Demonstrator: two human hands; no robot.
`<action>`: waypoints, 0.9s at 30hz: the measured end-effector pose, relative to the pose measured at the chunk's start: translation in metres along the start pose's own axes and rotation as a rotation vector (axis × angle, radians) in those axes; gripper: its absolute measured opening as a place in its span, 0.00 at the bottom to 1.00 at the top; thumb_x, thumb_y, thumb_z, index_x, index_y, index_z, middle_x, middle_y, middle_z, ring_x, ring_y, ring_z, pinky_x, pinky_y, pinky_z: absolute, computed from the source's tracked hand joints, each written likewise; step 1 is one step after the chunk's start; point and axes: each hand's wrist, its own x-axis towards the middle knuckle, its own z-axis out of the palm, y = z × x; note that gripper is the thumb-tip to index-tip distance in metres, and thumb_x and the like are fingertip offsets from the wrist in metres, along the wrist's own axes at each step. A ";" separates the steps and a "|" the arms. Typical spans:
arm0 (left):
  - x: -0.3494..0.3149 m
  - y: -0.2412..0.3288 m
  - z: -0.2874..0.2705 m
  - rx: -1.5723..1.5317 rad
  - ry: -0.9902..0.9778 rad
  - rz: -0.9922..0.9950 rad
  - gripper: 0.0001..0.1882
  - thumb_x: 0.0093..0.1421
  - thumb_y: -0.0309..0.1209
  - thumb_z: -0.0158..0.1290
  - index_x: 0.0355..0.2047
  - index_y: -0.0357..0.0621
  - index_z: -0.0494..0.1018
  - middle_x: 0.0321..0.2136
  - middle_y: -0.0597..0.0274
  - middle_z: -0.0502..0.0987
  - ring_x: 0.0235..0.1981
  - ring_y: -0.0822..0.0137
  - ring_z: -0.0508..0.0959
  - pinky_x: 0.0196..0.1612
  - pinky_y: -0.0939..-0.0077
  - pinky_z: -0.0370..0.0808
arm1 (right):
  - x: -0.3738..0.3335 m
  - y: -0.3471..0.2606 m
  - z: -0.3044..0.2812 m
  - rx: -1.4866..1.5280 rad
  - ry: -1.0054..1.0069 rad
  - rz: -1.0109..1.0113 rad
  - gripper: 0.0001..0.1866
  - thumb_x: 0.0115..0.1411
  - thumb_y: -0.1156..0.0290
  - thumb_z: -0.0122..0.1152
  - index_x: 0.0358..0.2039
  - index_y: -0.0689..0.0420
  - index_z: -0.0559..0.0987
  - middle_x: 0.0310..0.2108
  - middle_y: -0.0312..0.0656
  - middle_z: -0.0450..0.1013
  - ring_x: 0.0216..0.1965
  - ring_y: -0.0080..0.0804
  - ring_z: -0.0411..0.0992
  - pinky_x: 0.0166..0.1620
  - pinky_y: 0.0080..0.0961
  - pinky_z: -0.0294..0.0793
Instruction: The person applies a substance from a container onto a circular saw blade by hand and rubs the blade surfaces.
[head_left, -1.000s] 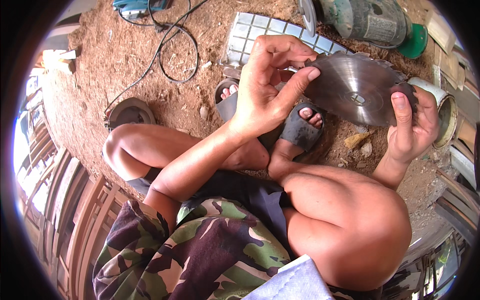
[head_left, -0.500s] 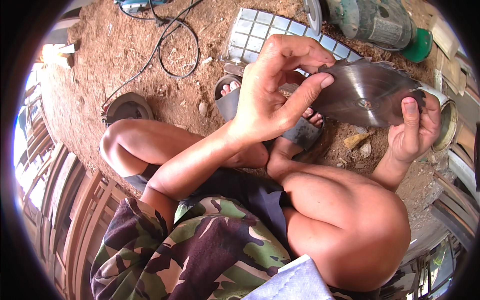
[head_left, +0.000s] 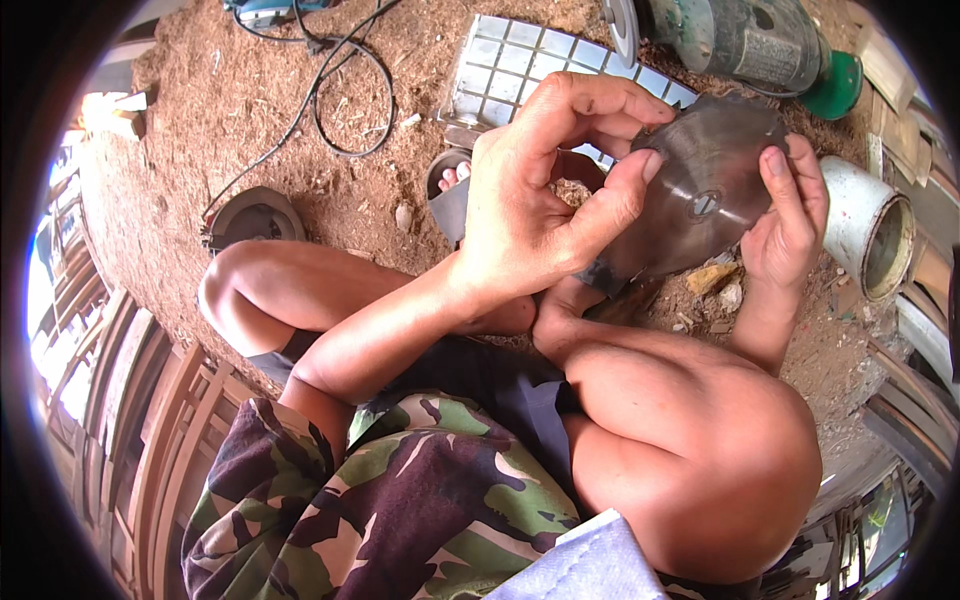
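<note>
A round steel circular saw blade (head_left: 690,175), toothed with a small centre hole, is held up before me, tilted, above my right foot. My right hand (head_left: 785,205) grips its right edge, thumb on the near face and fingers behind. At the blade's left edge my left hand (head_left: 560,180) is curled, its thumb tip over the face and index fingertip by the upper rim. A gap shows between that thumb and index finger; the other left fingers are partly hidden.
Beyond the blade lie a tile-covered slab (head_left: 510,70) and a green bench grinder (head_left: 745,45). A white can (head_left: 870,225) lies at the right. A black cable (head_left: 390,100) loops over the dirt, near a dark curved guard (head_left: 258,218). Wooden pieces (head_left: 170,430) stand at the left.
The blade has turned and tipped, moving slightly left and facing me differently. My right hand has come left with it. My left hand has hardly moved.
</note>
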 end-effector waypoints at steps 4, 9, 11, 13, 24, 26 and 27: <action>-0.001 0.001 0.002 -0.035 0.014 -0.075 0.18 0.62 0.21 0.61 0.51 0.33 0.73 0.42 0.58 0.83 0.39 0.74 0.84 0.34 0.84 0.80 | 0.001 0.015 -0.008 0.046 -0.043 0.127 0.11 0.68 0.78 0.59 0.50 0.61 0.78 0.46 0.42 0.81 0.47 0.24 0.77 0.55 0.22 0.75; -0.003 0.005 0.000 -0.083 -0.023 -0.266 0.20 0.64 0.21 0.61 0.55 0.36 0.70 0.41 0.62 0.79 0.40 0.79 0.77 0.42 0.85 0.76 | 0.002 0.019 -0.007 0.026 -0.035 0.174 0.10 0.68 0.77 0.58 0.49 0.61 0.79 0.46 0.41 0.81 0.47 0.25 0.77 0.55 0.24 0.75; -0.004 -0.002 0.001 -0.142 0.010 -0.331 0.20 0.64 0.21 0.61 0.55 0.36 0.71 0.39 0.64 0.79 0.39 0.80 0.77 0.41 0.86 0.75 | 0.003 0.019 -0.007 0.007 -0.057 0.189 0.11 0.68 0.77 0.58 0.50 0.62 0.79 0.46 0.41 0.80 0.47 0.24 0.77 0.55 0.24 0.74; -0.006 -0.013 0.002 -0.199 0.061 -0.408 0.19 0.65 0.22 0.61 0.56 0.37 0.74 0.37 0.69 0.79 0.37 0.82 0.76 0.41 0.88 0.72 | 0.006 0.018 0.005 -0.041 -0.026 0.237 0.11 0.67 0.77 0.62 0.49 0.62 0.81 0.43 0.38 0.81 0.45 0.20 0.76 0.52 0.19 0.72; -0.012 -0.076 -0.001 -0.260 0.045 -0.551 0.17 0.68 0.22 0.58 0.56 0.38 0.75 0.34 0.71 0.79 0.38 0.83 0.76 0.43 0.87 0.73 | 0.022 0.049 -0.013 -0.244 -0.048 0.240 0.13 0.65 0.72 0.68 0.48 0.62 0.82 0.41 0.35 0.80 0.42 0.16 0.74 0.50 0.16 0.69; -0.013 -0.080 -0.002 -0.272 0.040 -0.561 0.17 0.68 0.23 0.59 0.56 0.38 0.75 0.35 0.70 0.79 0.38 0.82 0.76 0.44 0.86 0.74 | 0.025 0.046 -0.008 -0.330 -0.047 0.207 0.13 0.65 0.70 0.69 0.48 0.62 0.82 0.40 0.35 0.80 0.41 0.16 0.74 0.49 0.16 0.70; -0.013 -0.081 -0.001 -0.261 0.044 -0.550 0.17 0.68 0.23 0.59 0.56 0.39 0.75 0.35 0.70 0.79 0.39 0.82 0.76 0.43 0.86 0.74 | 0.027 0.048 -0.008 -0.350 -0.054 0.198 0.14 0.65 0.69 0.70 0.48 0.62 0.82 0.39 0.34 0.80 0.40 0.16 0.74 0.48 0.16 0.70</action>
